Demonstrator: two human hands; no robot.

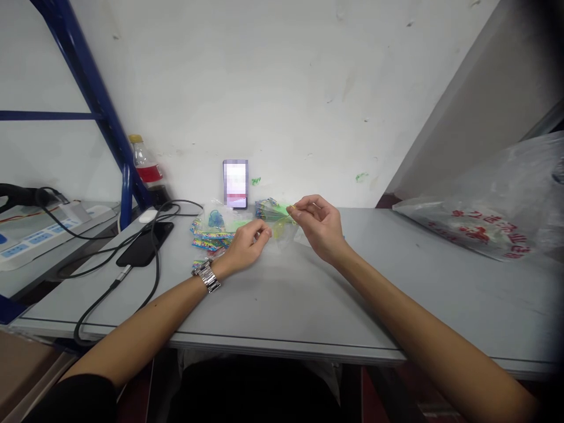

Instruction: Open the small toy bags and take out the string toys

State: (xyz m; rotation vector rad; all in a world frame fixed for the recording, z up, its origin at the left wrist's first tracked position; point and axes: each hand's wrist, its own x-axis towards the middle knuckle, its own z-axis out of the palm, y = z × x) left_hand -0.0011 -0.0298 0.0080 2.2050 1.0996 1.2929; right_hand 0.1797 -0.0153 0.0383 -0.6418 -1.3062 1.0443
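My left hand point(247, 244) and my right hand point(319, 226) are raised a little over the grey table point(286, 299) and pinch a small clear plastic bag point(282, 228) with a yellow-green piece inside, one hand at each end. A metal watch sits on my left wrist. Just behind my left hand lies a pile of small packets with colourful printed cards point(211, 235), one holding a blue item. More green packets point(268, 208) lie behind the bag.
A phone point(235, 183) leans upright against the white wall. A black phone point(145, 244) with cables lies at left, near a bottle point(147, 167) and a blue rack post. A power strip point(30, 241) sits far left. A large printed plastic bag point(493, 217) lies at right.
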